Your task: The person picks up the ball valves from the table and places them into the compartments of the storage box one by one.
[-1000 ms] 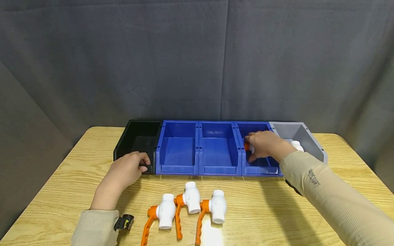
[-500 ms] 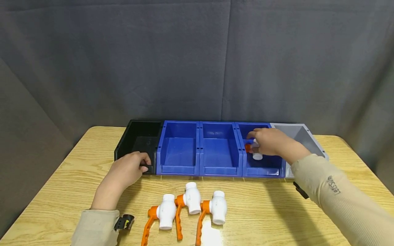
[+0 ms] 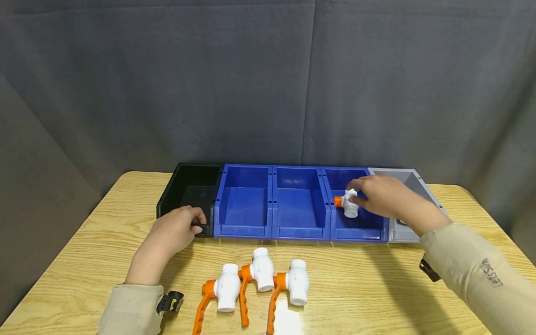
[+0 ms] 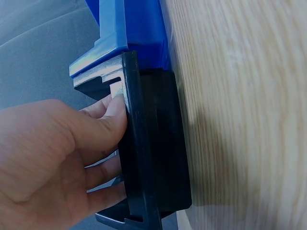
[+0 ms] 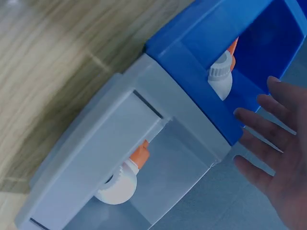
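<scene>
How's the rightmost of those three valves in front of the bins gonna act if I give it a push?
The valve has a rounded white body, so it may start rolling, but the orange handle jutting out sideways would probably stop it. Both look like hard plastic, so it should likely stay stiff.

White-orange valves (image 3: 228, 289), blue bins (image 3: 241, 231), black bin (image 3: 197, 177), wood-grain table (image 3: 351, 288)

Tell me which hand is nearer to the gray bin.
Right. The right hand is at the blue bin beside the gray bin; the left hand holds the black bin at the row's opposite end.
</scene>
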Available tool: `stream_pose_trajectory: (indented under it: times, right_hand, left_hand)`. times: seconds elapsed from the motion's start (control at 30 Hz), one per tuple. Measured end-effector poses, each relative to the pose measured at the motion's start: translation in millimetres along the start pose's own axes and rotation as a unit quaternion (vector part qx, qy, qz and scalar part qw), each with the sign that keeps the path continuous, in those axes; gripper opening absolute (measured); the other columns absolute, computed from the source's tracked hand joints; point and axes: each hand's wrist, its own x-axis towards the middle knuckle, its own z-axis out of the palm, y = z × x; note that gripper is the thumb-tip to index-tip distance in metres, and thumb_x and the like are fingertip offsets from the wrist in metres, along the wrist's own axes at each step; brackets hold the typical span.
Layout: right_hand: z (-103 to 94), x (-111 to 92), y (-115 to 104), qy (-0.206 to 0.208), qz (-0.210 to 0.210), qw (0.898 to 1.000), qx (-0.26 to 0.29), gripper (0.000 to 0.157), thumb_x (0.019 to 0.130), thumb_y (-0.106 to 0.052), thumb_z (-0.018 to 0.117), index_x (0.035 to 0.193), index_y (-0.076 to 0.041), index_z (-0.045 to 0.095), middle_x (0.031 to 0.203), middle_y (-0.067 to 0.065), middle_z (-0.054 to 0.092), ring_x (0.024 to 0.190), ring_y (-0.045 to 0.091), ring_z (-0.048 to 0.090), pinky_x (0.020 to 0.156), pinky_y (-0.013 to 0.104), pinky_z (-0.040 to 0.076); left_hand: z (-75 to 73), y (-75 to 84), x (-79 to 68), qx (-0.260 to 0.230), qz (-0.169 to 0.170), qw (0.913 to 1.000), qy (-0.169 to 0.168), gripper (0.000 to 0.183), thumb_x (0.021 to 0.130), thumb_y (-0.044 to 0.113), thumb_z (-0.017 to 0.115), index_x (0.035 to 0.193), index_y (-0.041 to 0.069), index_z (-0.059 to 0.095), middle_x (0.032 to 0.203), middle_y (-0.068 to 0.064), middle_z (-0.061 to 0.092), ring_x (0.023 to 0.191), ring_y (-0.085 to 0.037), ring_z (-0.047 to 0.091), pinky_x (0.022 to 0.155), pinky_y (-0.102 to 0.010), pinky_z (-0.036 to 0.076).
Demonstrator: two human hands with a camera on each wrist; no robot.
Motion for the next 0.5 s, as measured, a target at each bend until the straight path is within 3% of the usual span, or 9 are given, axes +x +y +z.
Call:
stream_pose_trajectory:
  times: [0.3, 0.5]
  right_hand:
    - [-0.5, -25, -10, 0.065, -0.01, 0.997, -0.029, 0.026, 0.086, -0.02, 0.077, 0.108, -0.006, 0.072, 0.099, 0.01, 0.072, 0.08, 0.029, 0.068, 0.068, 0.048, 0.055]
    - [-3.7, -38, -22, 0.091, -0.005, 0.995, -0.035, 0.025, 0.085, -0.018, 0.077, 0.107, -0.006, 0.072, 0.098, 0.009, 0.071, 0.083, 0.031, 0.068, 0.07, 0.049, 0.054]
  left_hand:
    - [-1.5, 2.4, 0.1, -0.003, -0.003, 1.0, -0.003, 0.009, 0.09, 0.005, 0.071, 0.094, 0.012, 0.068, 0.087, -0.004, 0.062, 0.078, -0.023, 0.056, 0.074, -0.044, 0.05]
    - [-1.6, 2.2, 0.1, -0.001, 0.002, 1.0, 0.0, 0.009, 0.089, 0.005, 0.072, 0.093, 0.012, 0.068, 0.087, -0.004, 0.062, 0.078, -0.023, 0.056, 0.073, -0.044, 0.05]
